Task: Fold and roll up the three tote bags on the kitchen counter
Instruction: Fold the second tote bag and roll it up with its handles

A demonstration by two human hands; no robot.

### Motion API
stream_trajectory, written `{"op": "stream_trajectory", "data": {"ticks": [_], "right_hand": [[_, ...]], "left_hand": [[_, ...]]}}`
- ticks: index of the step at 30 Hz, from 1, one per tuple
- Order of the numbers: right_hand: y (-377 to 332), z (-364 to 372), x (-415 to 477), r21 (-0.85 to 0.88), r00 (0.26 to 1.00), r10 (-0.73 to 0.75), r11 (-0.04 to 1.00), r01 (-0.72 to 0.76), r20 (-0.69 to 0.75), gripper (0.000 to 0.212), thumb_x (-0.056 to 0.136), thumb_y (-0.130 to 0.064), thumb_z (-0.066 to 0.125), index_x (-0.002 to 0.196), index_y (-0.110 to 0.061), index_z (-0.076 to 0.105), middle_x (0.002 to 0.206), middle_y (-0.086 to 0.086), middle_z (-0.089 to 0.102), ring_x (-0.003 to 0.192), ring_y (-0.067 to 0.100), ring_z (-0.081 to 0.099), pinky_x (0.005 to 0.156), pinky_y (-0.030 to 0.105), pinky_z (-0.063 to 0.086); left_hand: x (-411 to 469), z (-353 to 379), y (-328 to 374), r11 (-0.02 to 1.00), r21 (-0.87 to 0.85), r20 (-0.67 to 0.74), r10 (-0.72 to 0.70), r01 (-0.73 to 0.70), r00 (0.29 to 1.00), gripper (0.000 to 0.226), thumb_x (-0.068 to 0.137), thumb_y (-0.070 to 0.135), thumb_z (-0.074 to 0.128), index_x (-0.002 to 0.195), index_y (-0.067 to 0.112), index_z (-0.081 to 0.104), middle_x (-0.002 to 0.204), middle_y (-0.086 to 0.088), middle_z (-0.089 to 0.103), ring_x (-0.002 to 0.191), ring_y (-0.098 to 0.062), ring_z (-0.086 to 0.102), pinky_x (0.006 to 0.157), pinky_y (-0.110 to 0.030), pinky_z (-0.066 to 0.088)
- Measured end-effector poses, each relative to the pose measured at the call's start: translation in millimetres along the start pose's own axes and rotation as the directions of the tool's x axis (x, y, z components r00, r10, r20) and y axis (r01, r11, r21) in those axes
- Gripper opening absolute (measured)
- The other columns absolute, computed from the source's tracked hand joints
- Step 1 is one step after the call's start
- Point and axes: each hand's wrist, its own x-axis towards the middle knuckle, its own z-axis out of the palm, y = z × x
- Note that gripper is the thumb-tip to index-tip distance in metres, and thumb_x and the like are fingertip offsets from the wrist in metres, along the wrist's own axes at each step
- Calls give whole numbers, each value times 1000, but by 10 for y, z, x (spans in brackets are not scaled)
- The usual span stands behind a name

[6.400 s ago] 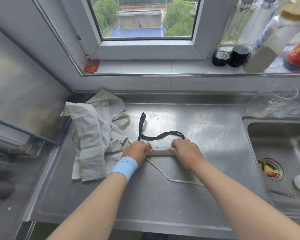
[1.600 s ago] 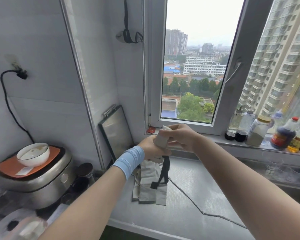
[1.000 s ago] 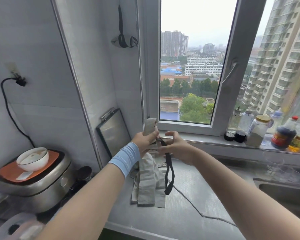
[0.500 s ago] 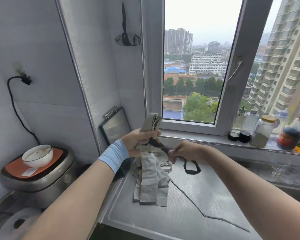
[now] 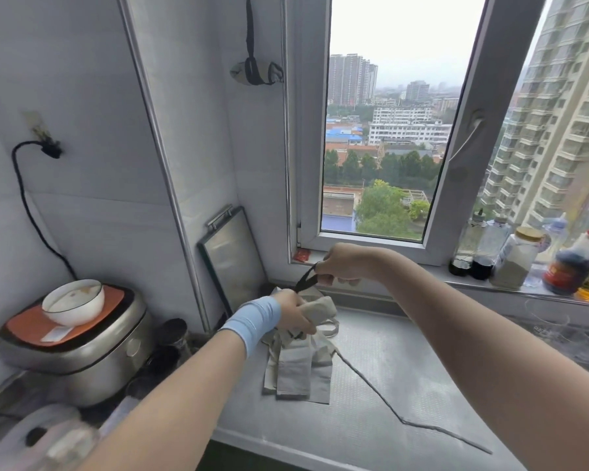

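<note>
Head view: the left hand [image 5: 291, 316] is clenched around a rolled tote bag [image 5: 318, 309] above the tabletop [image 5: 388, 385], while the right hand [image 5: 340, 265] pinches its black strap [image 5: 305, 282] taut; unrolled bags [image 5: 298, 372] lie heaped beneath.

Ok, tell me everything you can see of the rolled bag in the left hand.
The rolled bag is a tight, short roll of beige canvas-like cloth, lying roughly level with one end poking out to the right. The left hand grips it just above the unfolded bags on the counter. A black strap runs up from it to the right hand, which pinches it taut. Whether the strap already circles the roll is hidden by the fingers.
</note>
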Motion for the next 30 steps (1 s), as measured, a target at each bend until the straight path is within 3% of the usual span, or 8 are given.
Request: {"op": "stream_trajectory", "data": {"ticks": [6, 9, 12, 16, 21, 24, 27, 30], "right_hand": [[203, 100, 9, 314, 985, -162, 934, 173, -61, 23, 99, -29, 56, 90, -20, 74, 86, -8, 70, 79, 11, 58, 70, 25, 46], [325, 289, 84, 792, 981, -185, 590, 155, -54, 23, 99, -22, 52, 93, -12, 72, 81, 1, 65, 70, 15, 55, 66, 28, 39], [456, 491, 89, 948, 966, -249, 316, 21, 62, 25, 93, -23, 45, 79, -15, 64, 87, 0, 67, 64, 17, 50, 65, 32, 35], [751, 795, 178, 894, 975, -76, 418, -160, 210, 23, 96, -18, 38, 79, -18, 54, 72, -2, 51, 59, 14, 42, 58, 28, 34], [1142, 946, 230, 703, 937, 117, 633, -326, 329, 25, 102, -30, 49, 87, -17, 64, 62, -6, 46, 47, 9, 32, 46, 20, 27], [1391, 1032, 245, 594, 907, 166, 708, -382, 386, 12, 97, -16, 55, 98, -11, 66, 70, 0, 60, 49, 11, 44, 49, 20, 36], [1705, 1127, 230, 601, 873, 136, 676, -427, 468, 18, 95, -19, 55, 105, -9, 67, 92, 6, 69, 71, 18, 64, 68, 30, 51], [2018, 1239, 181, 670, 820, 128, 513, -537, 558, 42, 99, -32, 40, 107, -3, 68, 102, 13, 70, 94, 32, 67, 77, 41, 55]], "left_hand": [[67, -143, -438, 882, -471, -189, -138, 34, 972, 40, 72, 31, 84, 100, 10, 64, 86, -5, 70, 70, -16, 65, 61, -28, 56], [77, -192, -481, 698, -715, -144, -106, -29, 984, 47, 72, 26, 85, 108, 1, 67, 93, -12, 75, 77, -22, 70, 71, -40, 60], [56, -212, -423, 555, -826, -146, -49, -94, 988, 37, 79, 19, 79, 106, -3, 67, 97, -17, 70, 65, -20, 64, 56, -31, 54], [71, -162, -375, 369, -926, -48, 104, -84, 993, 31, 84, 5, 64, 113, -7, 61, 97, -20, 65, 76, -25, 64, 57, -28, 53], [133, 235, -241, 739, -672, 5, 57, -39, 998, 22, 79, 10, 70, 101, 11, 63, 84, -3, 61, 69, -13, 56, 58, -20, 48], [219, 563, -235, 892, -428, 9, 165, -145, 986, 40, 67, 10, 74, 106, 7, 69, 91, 0, 69, 78, -9, 61, 76, -23, 51], [311, 884, -240, 885, -442, 25, 172, -143, 985, 37, 67, -8, 76, 101, 5, 71, 87, 8, 71, 80, -4, 65, 77, -17, 53], [376, 1213, -204, 924, -331, 29, 210, -189, 977, 41, 67, -14, 72, 105, 4, 71, 100, 14, 68, 91, -7, 66, 75, -13, 53]]}}
